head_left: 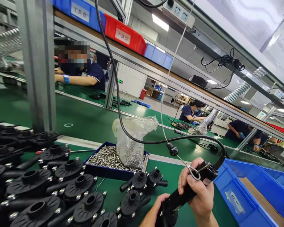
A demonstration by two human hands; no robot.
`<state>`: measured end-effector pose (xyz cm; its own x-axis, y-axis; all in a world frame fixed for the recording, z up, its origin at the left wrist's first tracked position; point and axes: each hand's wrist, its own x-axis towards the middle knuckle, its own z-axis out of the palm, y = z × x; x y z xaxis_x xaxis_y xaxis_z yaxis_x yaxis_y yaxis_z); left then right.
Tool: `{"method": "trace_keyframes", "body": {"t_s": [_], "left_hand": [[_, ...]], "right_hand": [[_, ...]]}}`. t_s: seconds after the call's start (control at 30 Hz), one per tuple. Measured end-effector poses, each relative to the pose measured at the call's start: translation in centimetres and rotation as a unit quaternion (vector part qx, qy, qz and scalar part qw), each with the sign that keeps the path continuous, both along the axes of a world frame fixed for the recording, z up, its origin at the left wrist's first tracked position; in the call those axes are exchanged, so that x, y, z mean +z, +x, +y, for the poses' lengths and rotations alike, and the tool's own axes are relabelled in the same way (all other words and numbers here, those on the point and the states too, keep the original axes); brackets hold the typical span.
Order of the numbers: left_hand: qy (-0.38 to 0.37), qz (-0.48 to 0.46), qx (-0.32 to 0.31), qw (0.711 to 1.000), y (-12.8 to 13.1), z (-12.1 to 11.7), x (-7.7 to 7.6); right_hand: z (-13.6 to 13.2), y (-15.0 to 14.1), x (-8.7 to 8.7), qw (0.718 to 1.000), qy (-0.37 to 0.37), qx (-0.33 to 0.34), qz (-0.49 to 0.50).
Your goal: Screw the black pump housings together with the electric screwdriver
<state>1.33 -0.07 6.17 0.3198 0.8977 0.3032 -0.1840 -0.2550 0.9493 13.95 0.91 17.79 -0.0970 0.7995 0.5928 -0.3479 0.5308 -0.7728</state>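
My right hand (202, 195) is closed around a black electric screwdriver (183, 198), which slants down to the left. A metal hook on a thin hanging line and a thick black cable (180, 137) join its top end. My left hand (153, 210) curls against a black pump housing (172, 217) under the tool's lower end; some of its fingers are hidden. Beside it stand further black pump housings (132, 198) with shiny screws around their rims. Behind them, a dark blue tray (109, 171) holds many loose screws (104, 157) and a clear plastic bag (130, 151) with screws inside.
Rows of black pump housings (80, 183) fill the left of the green bench (90, 119). Blue bins (239, 195) stand at right. A metal post (38, 63) rises at left. Overhead, a shelf carries a red bin (124, 33). Several people work beyond.
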Motion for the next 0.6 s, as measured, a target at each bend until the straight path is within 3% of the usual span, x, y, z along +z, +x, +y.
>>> {"method": "trace_keyframes", "body": {"t_s": [0.17, 0.33, 0.6], "left_hand": [[0.007, -0.014, -0.005, 1.000, -0.1, -0.1, 0.0], [-0.003, -0.018, -0.020, 1.000, -0.9, -1.1, -2.0], [-0.018, -0.040, -0.008, 0.999, 1.6, 0.4, -5.3]], "right_hand": [[-0.9, -1.5, 0.1, 0.998, -0.019, -0.052, -0.039], [-1.7, -3.8, 0.1, 0.996, -0.035, -0.079, -0.002], [-1.1, -3.7, -0.2, 0.998, -0.045, -0.049, -0.006]]}}
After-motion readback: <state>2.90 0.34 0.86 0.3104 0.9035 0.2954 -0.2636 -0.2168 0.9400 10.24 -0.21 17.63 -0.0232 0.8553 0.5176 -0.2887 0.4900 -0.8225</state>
